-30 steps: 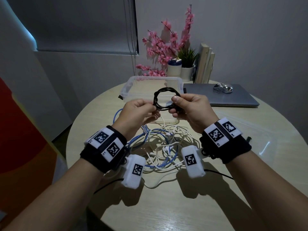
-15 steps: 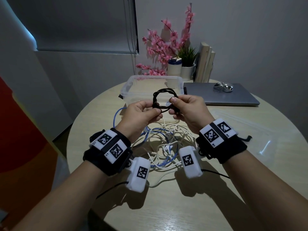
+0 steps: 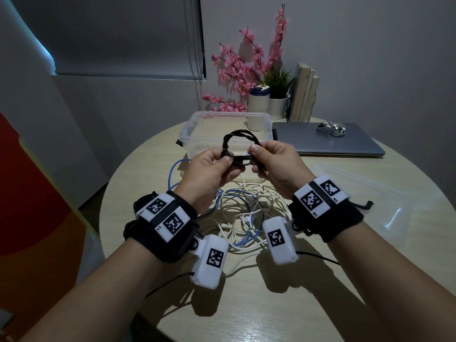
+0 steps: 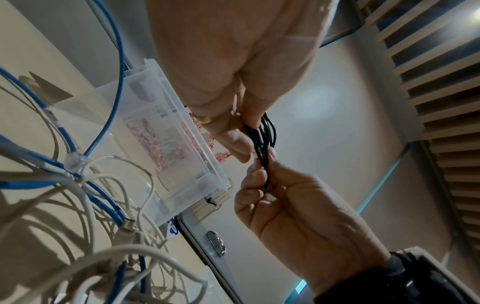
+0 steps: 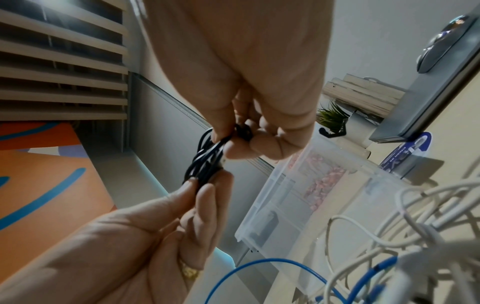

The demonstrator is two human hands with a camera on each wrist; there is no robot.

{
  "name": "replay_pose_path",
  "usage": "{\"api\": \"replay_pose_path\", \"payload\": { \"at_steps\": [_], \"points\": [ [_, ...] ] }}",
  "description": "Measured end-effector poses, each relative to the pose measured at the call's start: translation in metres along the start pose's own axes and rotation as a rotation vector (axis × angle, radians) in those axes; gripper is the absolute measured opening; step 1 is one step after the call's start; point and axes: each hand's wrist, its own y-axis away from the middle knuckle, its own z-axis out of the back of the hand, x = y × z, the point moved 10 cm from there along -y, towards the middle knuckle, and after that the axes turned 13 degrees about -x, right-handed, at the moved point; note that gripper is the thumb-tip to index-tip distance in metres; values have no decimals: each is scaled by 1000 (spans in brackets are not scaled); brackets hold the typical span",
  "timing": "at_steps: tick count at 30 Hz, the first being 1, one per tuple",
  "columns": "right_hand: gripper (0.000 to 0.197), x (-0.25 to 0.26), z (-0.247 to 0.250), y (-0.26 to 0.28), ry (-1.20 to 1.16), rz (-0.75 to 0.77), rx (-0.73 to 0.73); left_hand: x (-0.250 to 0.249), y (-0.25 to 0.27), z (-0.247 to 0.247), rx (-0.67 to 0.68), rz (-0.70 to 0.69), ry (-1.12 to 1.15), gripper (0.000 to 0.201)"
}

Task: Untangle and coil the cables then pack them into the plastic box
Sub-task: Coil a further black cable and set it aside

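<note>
A small coil of black cable [image 3: 226, 141] hangs in the air just in front of the clear plastic box [image 3: 195, 134]. My left hand [image 3: 228, 161] pinches the coil's lower left side. My right hand [image 3: 254, 155] pinches its lower right side. In the left wrist view my left hand's fingertips [image 4: 239, 148] grip the black strands [image 4: 270, 131], and the right hand [image 4: 298, 205] holds them from below. In the right wrist view the coil [image 5: 205, 164] sits between both hands. A tangle of white and blue cables [image 3: 246, 208] lies on the table under my wrists.
A closed grey laptop [image 3: 345, 146] with a mouse [image 3: 330, 128] on it lies at the back right. The box's clear lid [image 3: 357, 193] rests on the table to the right. A vase of pink flowers [image 3: 257, 104], a potted plant and books stand behind the box.
Both hands have edged closer together on the black coil and shifted it slightly left. The tangle on the table has not moved.
</note>
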Motion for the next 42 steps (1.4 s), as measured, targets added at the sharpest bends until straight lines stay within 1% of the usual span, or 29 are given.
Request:
{"api": "replay_pose_path", "payload": {
  "at_steps": [2,6,10,13,15,18,21,27,29,31,34,39,42],
  "points": [
    [17,0,0,0,-8,1,-1,1,0,1,3,10,9,19],
    [16,0,0,1,-6,22,-4,3,0,2,13,40,19,10],
    [16,1,1,-1,-2,46,-16,5,0,0,46,67,26,11],
    [16,1,2,-2,-5,56,-26,5,2,-1,72,62,-58,12],
    [17,3,3,-3,-13,62,-35,5,1,2,62,60,-103,13],
    [18,6,6,-4,-19,82,-69,7,0,4,41,93,-96,12],
    [16,9,9,-5,-3,104,-103,11,2,5,23,143,-61,5],
    [13,13,11,-4,35,152,-119,18,-1,10,-31,207,35,7],
    [13,14,12,-3,70,174,-127,17,-1,10,-30,215,53,6],
    [12,15,14,-3,85,187,-151,13,1,5,16,197,63,13],
    [10,16,17,-4,77,190,-181,5,4,-3,76,118,45,24],
    [7,19,14,-3,96,204,-156,-1,5,-9,79,39,42,17],
    [7,22,16,-2,113,220,-164,-2,6,-11,107,6,15,23]
  ]
}}
